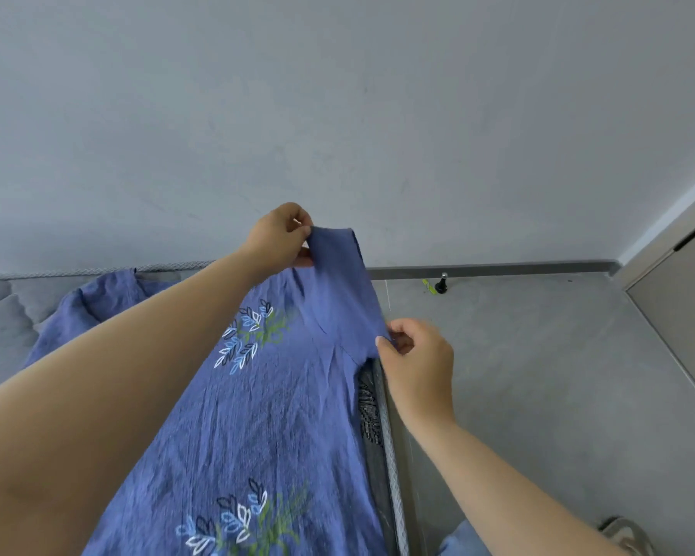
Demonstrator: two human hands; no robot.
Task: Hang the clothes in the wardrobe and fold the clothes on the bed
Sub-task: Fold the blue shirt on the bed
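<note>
A blue garment (265,415) of crinkled, lightly ribbed woven cloth lies spread across the bed (5,315), running from the 6 o'clock edge of the view up toward the centre. It carries two embroidered-looking sprigs of leaves in white, pale blue, navy and green: one near the middle of the view, the other low at 6 o'clock. More of the same blue cloth is bunched in soft folds at 9 o'clock, against the grey quilted mattress surface.

The left hand (279,236) reaches from 8 o'clock across the cloth, its fingers pressed together in a pinch on the top corner of a short sleeve (338,270), which it lifts clear of the bed so that the sleeve stands as a narrow upright panel with a rounded hem. The right hand (416,357), coming in from 4 o'clock, pinches the lower edge of that same sleeve between thumb and curled fingers, just at the bed's side.

Along the bed's right edge runs a grey mattress border (390,455) with a diamond-stitched tape and a dark patterned strip beside it. Beyond it lies a smooth grey floor (538,375), meeting a pale matte wall (338,114) at a dark skirting strip. A small black doorstop (442,283) stands by the skirting at 1 o'clock, and a beige panelled door (683,298) fills the 3 o'clock side.
</note>
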